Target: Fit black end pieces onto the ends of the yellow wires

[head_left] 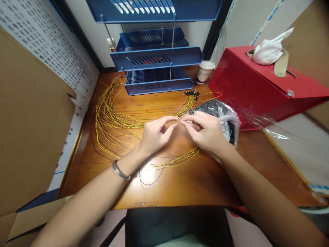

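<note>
Over the middle of the wooden table, my left hand is held with thumb and index finger apart, and I see nothing between them. Facing it, fingertips close by, my right hand pinches thumb against index finger; whatever it holds is too small to make out. A bundle of thin yellow cables curves behind my left hand and runs to black connectors at the back. More yellow cables lie looped in front of my hands. Behind my right hand sits a clear plastic bag with black pieces, partly covered by the hand.
A blue tiered tray rack stands at the table's back, with a paper cup beside it. At the right is a red tissue box. Cardboard borders the left side. The wooden table's front edge lies near my lap.
</note>
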`<state>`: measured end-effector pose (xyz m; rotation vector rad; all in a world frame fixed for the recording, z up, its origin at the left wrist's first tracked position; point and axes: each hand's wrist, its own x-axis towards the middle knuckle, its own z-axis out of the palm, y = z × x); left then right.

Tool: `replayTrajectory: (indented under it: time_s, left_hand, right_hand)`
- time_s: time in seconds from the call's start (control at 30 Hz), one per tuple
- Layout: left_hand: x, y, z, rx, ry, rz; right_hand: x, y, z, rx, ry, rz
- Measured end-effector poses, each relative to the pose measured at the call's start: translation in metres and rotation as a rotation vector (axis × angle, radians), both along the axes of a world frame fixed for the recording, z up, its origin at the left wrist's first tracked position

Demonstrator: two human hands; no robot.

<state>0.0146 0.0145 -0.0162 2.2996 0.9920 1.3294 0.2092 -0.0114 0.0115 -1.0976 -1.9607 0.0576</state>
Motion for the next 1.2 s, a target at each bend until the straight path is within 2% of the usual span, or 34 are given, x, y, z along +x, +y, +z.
replayTrajectory:
  time_s: [0.2, 0.33, 0.77, 1.2]
  left_hand:
    - [-0.0013, -0.0002, 0.0001, 0.186, 0.040, -0.004]
    - [-0.0015, -0.0002, 0.0004, 0.238, 0.057, -0.007]
    - [-0.0007, -0.0003, -0.0009, 0.180, 0.052, 0.003]
    - [-0.0011, -0.0014, 0.0004, 0.001, 0.087, -0.051]
  right_hand:
    - [-0.0007, -0.0006, 0.0004, -0.042, 0.001, 0.026]
    - [-0.0004, -0.0005, -0.0004, -0.060, 0.007, 0.034]
    - [-0.0017, 0.0002, -0.0012, -0.037, 0.000, 0.047]
    - [-0.0011, 0.0027, -0.0046, 0.037, -0.011, 0.115]
